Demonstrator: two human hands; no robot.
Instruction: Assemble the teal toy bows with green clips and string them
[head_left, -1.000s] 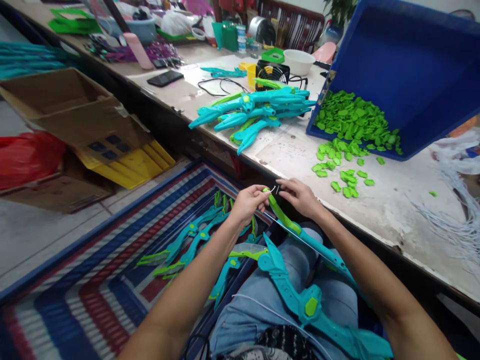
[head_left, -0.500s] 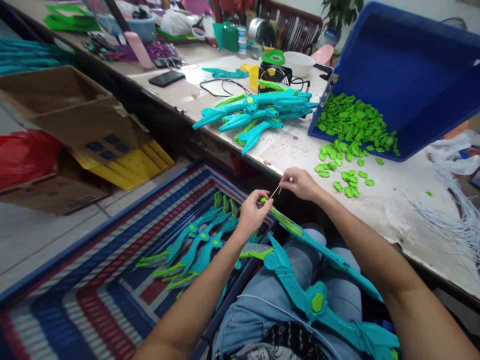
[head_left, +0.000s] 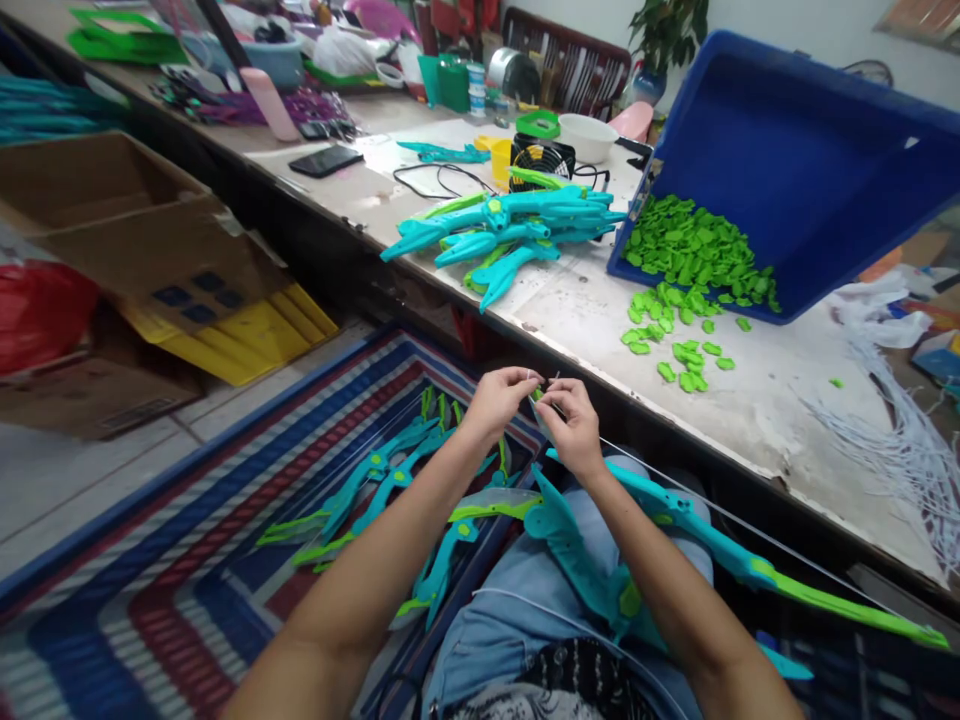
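My left hand (head_left: pixel 499 402) is closed, its thumb and fingertips pinching a white string at the green tip of a turquoise toy bow (head_left: pixel 660 500). Close beside it, my right hand (head_left: pixel 574 428) is also closed in a pinch at that tip, with a short string end poking up above the fingers. The white string (head_left: pixel 720 510) stretches from there to the bow's far green end at lower right. My fingers partly hide the tip. A second turquoise toy bow (head_left: pixel 566 545) with a green grip piece lies across my lap, partly behind my right forearm.
Several finished-looking bows (head_left: pixel 390 470) lie in a striped, blue-edged bin (head_left: pixel 187 540) at left. On the table, more bows (head_left: pixel 510 225) are piled beside a tipped blue crate (head_left: pixel 795 150) spilling green pieces (head_left: pixel 694 250). White strings (head_left: pixel 892 440) hang at right. Cardboard boxes (head_left: pixel 127 220) stand at left.
My right hand has moved down and in beside my left hand at the bow tip. The strung bow has swung, and its far green end and taut string now show at lower right.
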